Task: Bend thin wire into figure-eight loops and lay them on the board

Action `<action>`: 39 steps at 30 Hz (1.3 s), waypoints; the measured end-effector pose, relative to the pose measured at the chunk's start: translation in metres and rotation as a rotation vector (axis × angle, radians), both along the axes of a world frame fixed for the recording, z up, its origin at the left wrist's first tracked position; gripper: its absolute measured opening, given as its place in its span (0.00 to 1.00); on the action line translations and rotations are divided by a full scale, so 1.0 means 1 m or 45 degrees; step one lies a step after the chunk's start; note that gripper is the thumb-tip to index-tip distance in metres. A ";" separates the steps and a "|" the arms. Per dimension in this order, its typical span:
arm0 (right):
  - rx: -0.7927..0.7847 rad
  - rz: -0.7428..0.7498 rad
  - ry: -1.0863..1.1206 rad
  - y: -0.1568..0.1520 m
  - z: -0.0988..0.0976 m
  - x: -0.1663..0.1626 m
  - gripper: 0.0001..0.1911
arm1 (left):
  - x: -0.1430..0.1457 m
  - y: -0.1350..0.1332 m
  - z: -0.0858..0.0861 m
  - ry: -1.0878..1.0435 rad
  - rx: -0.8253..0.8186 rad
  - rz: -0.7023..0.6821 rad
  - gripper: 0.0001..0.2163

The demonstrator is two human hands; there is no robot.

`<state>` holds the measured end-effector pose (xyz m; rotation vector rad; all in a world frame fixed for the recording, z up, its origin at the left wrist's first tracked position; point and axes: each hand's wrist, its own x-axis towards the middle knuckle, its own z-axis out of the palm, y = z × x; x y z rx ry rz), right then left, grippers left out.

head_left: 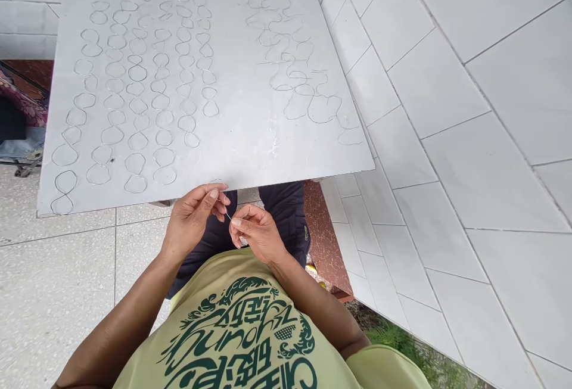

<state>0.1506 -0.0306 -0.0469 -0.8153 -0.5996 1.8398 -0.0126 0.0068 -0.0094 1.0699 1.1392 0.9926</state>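
My left hand [194,216] and my right hand [255,233] meet just below the near edge of a white board [250,139]. Both pinch a thin piece of silver wire [227,214] that runs between the fingertips; a loop of it curls over my left fingers. On the board lie several rows of bent figure-eight wire shapes [134,79] at the left. A looser tangle of bent wire shapes [299,61] lies at the board's right.
A white tiled wall [447,109] rises at the right of the board. Speckled floor tiles [58,282] spread at the left. A dark low object [22,115] sits at the far left. My knees in dark trousers [286,210] are under the board.
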 end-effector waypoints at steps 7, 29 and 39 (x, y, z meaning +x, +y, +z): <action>-0.004 -0.046 -0.071 0.000 -0.006 0.000 0.16 | 0.004 -0.006 -0.001 0.307 0.084 -0.025 0.25; -0.030 -0.188 -0.036 0.005 -0.009 0.010 0.16 | -0.021 0.049 0.041 0.733 -0.014 -0.584 0.34; -0.055 -0.184 0.055 0.006 -0.007 0.007 0.14 | -0.007 0.046 0.029 0.163 -0.152 -0.166 0.34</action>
